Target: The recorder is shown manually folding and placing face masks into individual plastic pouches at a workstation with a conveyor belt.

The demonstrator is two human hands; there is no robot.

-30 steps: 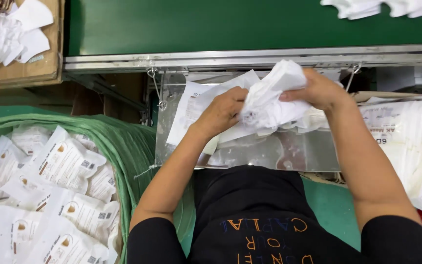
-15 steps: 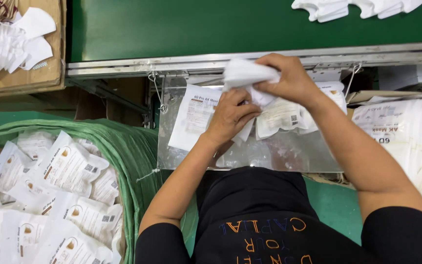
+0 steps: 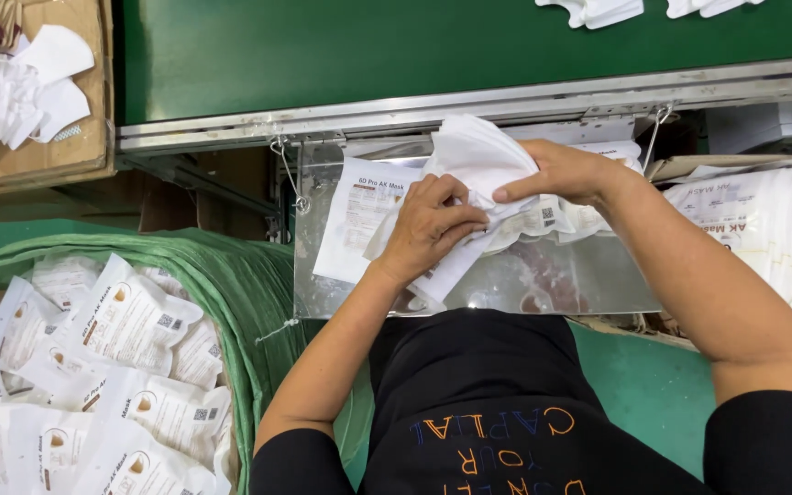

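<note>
Over a shiny metal tray [image 3: 543, 284] hung below the conveyor edge, both my hands work a folded white face mask [image 3: 483, 156]. My right hand [image 3: 561, 172] pinches the mask from the right side. My left hand [image 3: 433, 229] grips a flat white printed pouch [image 3: 359, 215] along with the lower part of the mask. More white pouches lie under the hands on the tray. Whether the mask is partly inside the pouch I cannot tell.
A green conveyor belt [image 3: 414, 46] runs across the top with white masks [image 3: 598, 11] on it. A cardboard box [image 3: 57, 147] of loose masks sits top left. A green sack [image 3: 222, 284] holds several packed pouches [image 3: 121, 321]. Stacked pouches [image 3: 772, 220] lie at right.
The hands have come down a little from the conveyor edge, and the mask is now pressed lower against the pouch in my left hand.
</note>
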